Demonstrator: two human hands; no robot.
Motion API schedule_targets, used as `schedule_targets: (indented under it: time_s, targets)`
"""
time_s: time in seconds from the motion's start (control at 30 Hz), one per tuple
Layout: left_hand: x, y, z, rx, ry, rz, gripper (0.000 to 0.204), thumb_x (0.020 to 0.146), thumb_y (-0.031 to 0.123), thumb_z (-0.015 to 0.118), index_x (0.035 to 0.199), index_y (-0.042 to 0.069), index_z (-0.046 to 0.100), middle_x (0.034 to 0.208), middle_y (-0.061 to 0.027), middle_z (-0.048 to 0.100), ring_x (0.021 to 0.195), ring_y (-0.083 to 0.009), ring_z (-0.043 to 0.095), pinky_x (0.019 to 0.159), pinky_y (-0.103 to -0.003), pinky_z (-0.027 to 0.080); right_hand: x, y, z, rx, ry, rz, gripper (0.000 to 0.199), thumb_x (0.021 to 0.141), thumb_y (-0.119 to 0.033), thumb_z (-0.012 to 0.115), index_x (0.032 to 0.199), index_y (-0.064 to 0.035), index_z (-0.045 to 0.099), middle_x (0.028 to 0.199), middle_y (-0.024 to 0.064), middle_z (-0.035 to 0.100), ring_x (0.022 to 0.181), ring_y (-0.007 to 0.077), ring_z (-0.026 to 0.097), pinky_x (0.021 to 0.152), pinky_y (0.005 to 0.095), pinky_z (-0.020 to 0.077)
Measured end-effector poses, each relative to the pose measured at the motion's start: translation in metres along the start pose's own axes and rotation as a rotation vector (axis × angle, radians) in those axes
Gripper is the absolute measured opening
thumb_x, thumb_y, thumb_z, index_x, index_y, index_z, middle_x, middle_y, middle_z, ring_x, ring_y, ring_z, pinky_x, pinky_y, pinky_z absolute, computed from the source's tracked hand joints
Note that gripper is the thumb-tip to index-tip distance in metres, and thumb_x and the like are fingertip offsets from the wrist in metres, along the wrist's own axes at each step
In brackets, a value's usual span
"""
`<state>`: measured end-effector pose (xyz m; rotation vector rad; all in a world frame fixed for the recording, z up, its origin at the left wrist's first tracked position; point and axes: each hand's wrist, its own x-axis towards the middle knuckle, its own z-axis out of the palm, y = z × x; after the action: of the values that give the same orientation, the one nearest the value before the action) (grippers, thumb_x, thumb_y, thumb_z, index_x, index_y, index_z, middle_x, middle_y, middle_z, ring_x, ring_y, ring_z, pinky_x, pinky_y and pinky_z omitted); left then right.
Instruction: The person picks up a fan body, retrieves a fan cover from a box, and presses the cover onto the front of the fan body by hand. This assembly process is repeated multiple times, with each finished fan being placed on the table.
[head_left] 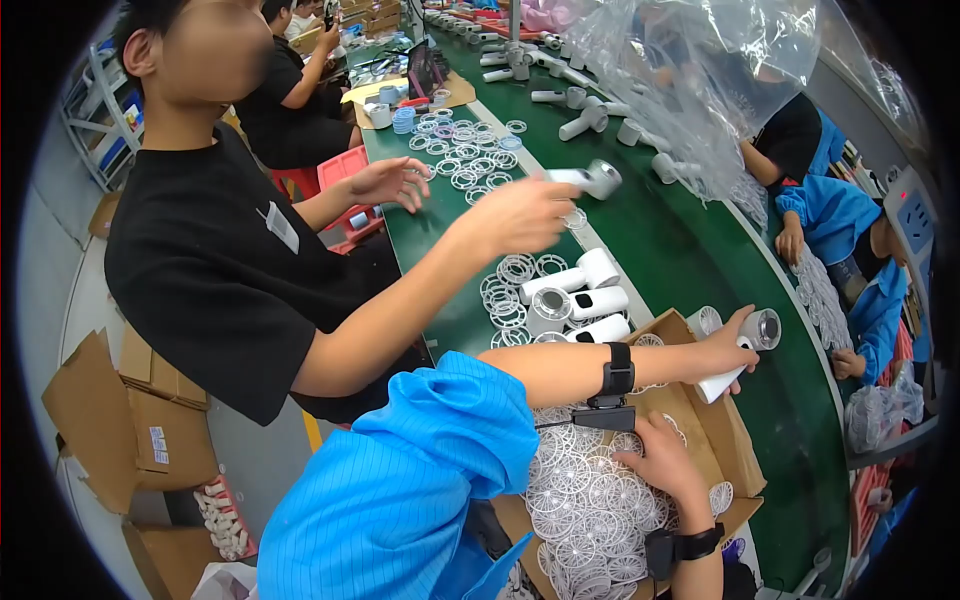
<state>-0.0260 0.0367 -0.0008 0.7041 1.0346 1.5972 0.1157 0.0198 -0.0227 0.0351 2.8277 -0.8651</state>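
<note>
My left hand (pixel 733 352) reaches across to the right, over the belt beside the carton. Its fingers are wrapped round the handle of a white handheld fan (pixel 765 330), whose round head with a grey end points up and away. Lower down, my right hand (pixel 668 462) lies on a heap of white round fan grilles (pixel 590 500) in an open cardboard box (pixel 725 425). Its thumb and fingers are apart; the fingertips are partly lost among the grilles, and none is visibly lifted. Black straps circle both my wrists.
A co-worker in black at the left holds another white fan (pixel 600 180) over the green belt (pixel 700 240). Several fans (pixel 600 302) and white rings (pixel 505 300) lie on the bench beyond my left forearm. Clear plastic sheeting (pixel 690 80) hangs at upper right. People in blue sit opposite.
</note>
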Motion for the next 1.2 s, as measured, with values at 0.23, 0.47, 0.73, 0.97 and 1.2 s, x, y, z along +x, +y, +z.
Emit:
schedule_targets:
  time_s: [0.23,0.47,0.73,0.97,1.2]
  targets:
    - [0.000,0.001,-0.002,-0.032,0.022,0.014,0.089,0.079,0.004,0.055,0.145,0.023,-0.001,0.094,-0.0162,0.057,0.054,-0.0233,0.061,0.042,-0.035,0.051,-0.007,0.011,-0.024,0.323,-0.236,0.056,0.035,0.073,-0.015,0.074,0.100,-0.0017,0.057,0.087,0.0119,0.060,0.080,0.0229,0.060,0.071,0.0313,0.0468]
    - [0.023,-0.011,-0.001,0.014,0.092,0.346,0.088,0.075,0.006,0.068,0.142,0.015,0.013,0.122,-0.0147,0.044,0.083,-0.0204,0.060,0.061,-0.033,0.052,-0.002,0.055,-0.046,1.198,1.174,0.036,0.028,0.087,-0.001,0.056,0.114,-0.0002,0.048,0.101,0.0063,0.057,0.094,0.0153,0.056,0.084,0.0289,0.0465]
    - [-0.007,0.012,0.020,0.212,-0.129,0.381,0.087,0.075,0.003,0.069,0.143,0.019,0.016,0.113,-0.0105,0.051,0.086,-0.0160,0.061,0.054,-0.027,0.054,-0.022,0.073,-0.053,1.400,1.106,-0.084,0.025,0.090,0.000,0.053,0.115,-0.0007,0.048,0.103,0.0074,0.059,0.094,0.0164,0.057,0.088,0.0329,0.0473]
    - [-0.003,0.006,0.013,0.330,-0.147,0.589,0.090,0.074,0.002,0.069,0.144,0.016,0.015,0.118,-0.0106,0.048,0.092,-0.0155,0.059,0.058,-0.025,0.053,-0.018,0.065,-0.053,1.407,1.097,-0.168,0.023,0.091,-0.002,0.052,0.114,-0.0040,0.047,0.100,0.0060,0.059,0.091,0.0161,0.058,0.086,0.0336,0.0487]
    - [0.003,0.001,0.012,0.532,0.000,0.904,0.088,0.075,0.001,0.069,0.144,0.015,0.016,0.119,-0.0105,0.047,0.092,-0.0157,0.059,0.058,-0.024,0.052,-0.017,0.045,-0.063,0.899,1.261,0.015,0.031,0.084,0.000,0.062,0.112,-0.0029,0.049,0.109,0.0094,0.054,0.096,0.0193,0.058,0.085,0.0336,0.0489]
